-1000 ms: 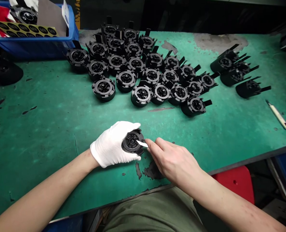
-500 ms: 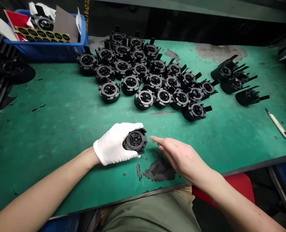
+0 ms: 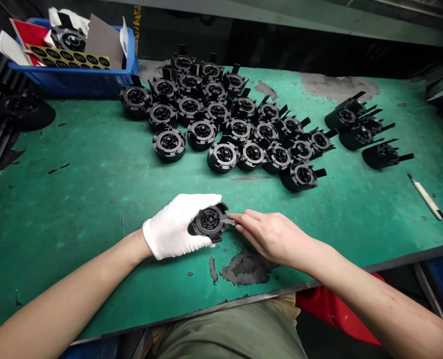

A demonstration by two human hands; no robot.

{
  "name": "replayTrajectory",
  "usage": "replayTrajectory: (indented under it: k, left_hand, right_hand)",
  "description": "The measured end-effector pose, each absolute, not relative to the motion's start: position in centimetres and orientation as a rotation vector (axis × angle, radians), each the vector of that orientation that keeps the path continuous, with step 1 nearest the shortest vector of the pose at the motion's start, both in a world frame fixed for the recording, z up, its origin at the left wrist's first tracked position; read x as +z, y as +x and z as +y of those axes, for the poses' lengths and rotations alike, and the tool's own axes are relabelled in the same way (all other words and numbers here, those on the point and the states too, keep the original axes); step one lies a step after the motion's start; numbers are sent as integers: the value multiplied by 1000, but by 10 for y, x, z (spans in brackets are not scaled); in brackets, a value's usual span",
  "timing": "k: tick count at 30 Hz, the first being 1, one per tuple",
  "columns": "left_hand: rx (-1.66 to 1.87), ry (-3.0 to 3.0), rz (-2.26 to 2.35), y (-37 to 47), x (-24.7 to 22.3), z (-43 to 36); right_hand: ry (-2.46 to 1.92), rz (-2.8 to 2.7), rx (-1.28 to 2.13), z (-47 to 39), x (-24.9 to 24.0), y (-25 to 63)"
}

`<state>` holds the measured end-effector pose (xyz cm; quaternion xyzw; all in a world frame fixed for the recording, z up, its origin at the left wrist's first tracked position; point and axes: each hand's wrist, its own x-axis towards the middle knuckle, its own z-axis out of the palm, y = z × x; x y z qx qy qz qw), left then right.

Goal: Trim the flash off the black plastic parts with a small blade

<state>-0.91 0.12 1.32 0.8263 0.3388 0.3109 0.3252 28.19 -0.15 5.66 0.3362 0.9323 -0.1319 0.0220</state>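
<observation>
Green tabletop (image 3: 86,184), black parts (image 3: 203,131) clustered behind. Your gloved left hand (image 3: 176,224) wraps its fingers round one housing (image 3: 210,221), near you; your right hand's (image 3: 275,235) fingers pinch a blade (image 3: 227,221) at its rim.

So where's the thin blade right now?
In the head view, just below the middle, the thin blade is pinched in the bare right hand, its tip over the black round part that the white-gloved left hand holds.
</observation>
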Motion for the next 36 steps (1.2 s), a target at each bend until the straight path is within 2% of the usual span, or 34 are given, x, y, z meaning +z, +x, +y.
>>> replayTrajectory:
  k: [5, 23, 28, 31, 36]
  left_hand:
    - [803, 2171, 881, -9, 9, 1]
    - [793, 2160, 887, -7, 13, 3]
    - [820, 2158, 891, -7, 10, 3]
    - [827, 2153, 917, -7, 9, 3]
    - [832, 2175, 910, -6, 9, 3]
  right_hand:
    - [919, 2824, -230, 4, 61, 281]
    - [365, 2792, -210, 58, 82, 276]
    - [556, 2932, -335, 58, 74, 288]
    - [755, 2971, -342, 42, 70, 292]
    - [812, 2922, -298, 19, 63, 288]
